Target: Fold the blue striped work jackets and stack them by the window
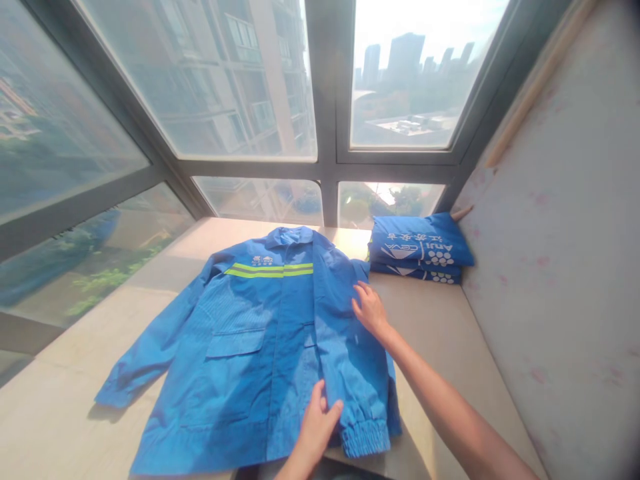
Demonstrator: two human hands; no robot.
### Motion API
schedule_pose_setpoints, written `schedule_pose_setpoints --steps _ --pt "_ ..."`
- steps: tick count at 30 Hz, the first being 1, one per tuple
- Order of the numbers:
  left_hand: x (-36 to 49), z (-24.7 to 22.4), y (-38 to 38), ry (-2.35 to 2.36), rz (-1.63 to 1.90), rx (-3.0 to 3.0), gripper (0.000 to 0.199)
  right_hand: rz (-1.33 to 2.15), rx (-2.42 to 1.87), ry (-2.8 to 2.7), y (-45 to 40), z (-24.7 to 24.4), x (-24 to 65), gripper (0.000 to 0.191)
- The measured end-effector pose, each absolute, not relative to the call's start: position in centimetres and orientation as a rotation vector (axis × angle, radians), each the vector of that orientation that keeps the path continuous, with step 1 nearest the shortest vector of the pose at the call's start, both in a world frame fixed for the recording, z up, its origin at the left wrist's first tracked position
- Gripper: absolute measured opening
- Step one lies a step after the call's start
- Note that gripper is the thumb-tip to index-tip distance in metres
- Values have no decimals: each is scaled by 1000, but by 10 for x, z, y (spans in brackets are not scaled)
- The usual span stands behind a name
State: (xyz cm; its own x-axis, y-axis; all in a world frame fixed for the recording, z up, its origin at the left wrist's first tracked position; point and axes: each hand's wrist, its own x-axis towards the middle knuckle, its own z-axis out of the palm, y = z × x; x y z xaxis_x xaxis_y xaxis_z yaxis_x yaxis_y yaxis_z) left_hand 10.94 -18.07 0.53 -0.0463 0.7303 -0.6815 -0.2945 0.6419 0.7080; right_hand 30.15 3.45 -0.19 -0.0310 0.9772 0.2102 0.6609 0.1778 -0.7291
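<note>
A blue work jacket [240,380] lies spread out, front side up, with a yellow-green and grey reflective stripe across its chest. One sleeve [345,353] is folded over the front and runs down toward me, its gathered elastic cuff near the bottom edge. The other sleeve [150,353] stretches out to the left. My right hand [370,308] rests at the outer edge of the folded sleeve, fingers apart. Beside the sleeve's inner edge, lower down, is my left hand [317,420], its thumb and forefinger apart on the cloth. Neither hand grips the fabric visibly.
A stack of folded blue garments [420,248] with white print sits at the back right, near the wall [560,267]. The jacket lies on a pale, light-coloured surface [425,333]. Grey-framed windows [327,120] stand along the back and left.
</note>
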Motion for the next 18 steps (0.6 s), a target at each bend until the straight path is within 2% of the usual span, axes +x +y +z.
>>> schedule_pose_setpoints --steps 3,8,18 --pt "95 9 -170 1554 861 609 70 749 -1642 -1278 79 -1 318 41" --pt "76 10 -103 1673 975 952 68 958 -1640 -1075 127 -6 332 38" --pt "73 18 204 1908 906 1167 55 1002 -1567 -1012 147 -33 330 49"
